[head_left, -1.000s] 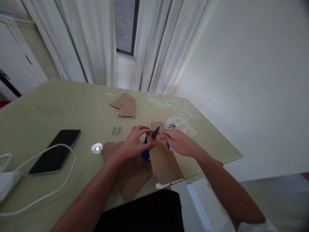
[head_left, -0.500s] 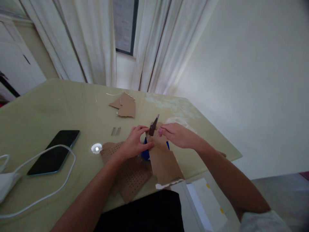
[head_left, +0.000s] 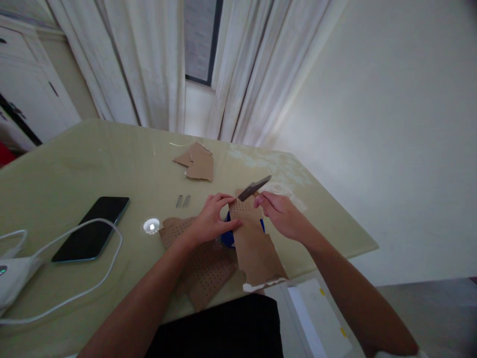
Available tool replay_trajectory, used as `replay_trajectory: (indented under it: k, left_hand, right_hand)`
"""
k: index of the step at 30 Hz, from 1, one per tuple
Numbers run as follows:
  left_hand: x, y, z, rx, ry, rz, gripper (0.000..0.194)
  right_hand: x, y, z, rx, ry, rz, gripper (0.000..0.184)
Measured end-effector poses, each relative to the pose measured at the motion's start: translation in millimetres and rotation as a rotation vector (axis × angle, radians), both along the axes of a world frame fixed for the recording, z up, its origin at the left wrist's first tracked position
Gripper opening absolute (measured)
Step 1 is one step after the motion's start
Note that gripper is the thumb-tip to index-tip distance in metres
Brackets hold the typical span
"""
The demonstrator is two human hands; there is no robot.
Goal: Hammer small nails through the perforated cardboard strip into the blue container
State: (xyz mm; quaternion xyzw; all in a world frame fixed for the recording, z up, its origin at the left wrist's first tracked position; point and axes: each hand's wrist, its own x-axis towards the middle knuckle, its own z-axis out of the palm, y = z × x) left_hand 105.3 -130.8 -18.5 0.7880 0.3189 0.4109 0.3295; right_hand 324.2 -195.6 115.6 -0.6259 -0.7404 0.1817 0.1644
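Observation:
In the head view my right hand (head_left: 278, 213) is closed round the handle of a small hammer (head_left: 255, 189). The dark metal head tilts up to the right, just over a strip of brown cardboard (head_left: 257, 253). Rows of small holes dot the strip's far part, and its near end is torn white. My left hand (head_left: 214, 219) grips the strip's left edge, thumb lying on top and fingertips by the holes. Something blue (head_left: 227, 236) shows beneath the strip. Under my left forearm lies more hole-punched cardboard (head_left: 212, 273), partly hidden.
Torn cardboard scraps (head_left: 201, 166) lie toward the table's far side. Small metal pieces (head_left: 183, 201) sit left of my hands, near a shiny round object (head_left: 151, 226). A black phone (head_left: 93, 226), a white cable (head_left: 112, 268) and clear plastic (head_left: 285, 194) also rest on the table (head_left: 141, 174).
The hammer head has swung from steeply upright to a flatter tilt, rising off the cardboard to the right. My left hand keeps its place on the strip. The whole view has shifted slightly.

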Motion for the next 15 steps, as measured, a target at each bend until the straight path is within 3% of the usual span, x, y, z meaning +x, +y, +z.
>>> replay_trajectory:
  k: [3, 7, 9, 12, 15]
  left_hand:
    - [0.0, 0.4, -0.3, -0.006, -0.004, 0.002, 0.058]
    - [-1.0, 0.2, -2.6, -0.006, -0.027, 0.000, 0.056]
    - [-1.3, -0.8, -3.6, -0.016, -0.032, -0.003, 0.057]
    - [-0.6, -1.5, -4.1, -0.069, -0.048, -0.015, 0.062]
    - [-1.7, 4.7, -3.3, -0.172, -0.096, 0.059, 0.066]
  right_hand:
    - [-0.3, -0.6, 2.6, 0.031, 0.025, -0.041, 0.048]
    - [0.8, 2.6, -9.2, -0.092, -0.094, 0.101, 0.039]
    - [3.3, 4.8, -8.9, -0.057, -0.059, 0.113, 0.039]
    - [4.6, 9.4, 9.5, 0.140, 0.205, 0.013, 0.043]
    - [0.9, 16.7, 40.8, 0.412, 0.653, -0.047, 0.042]
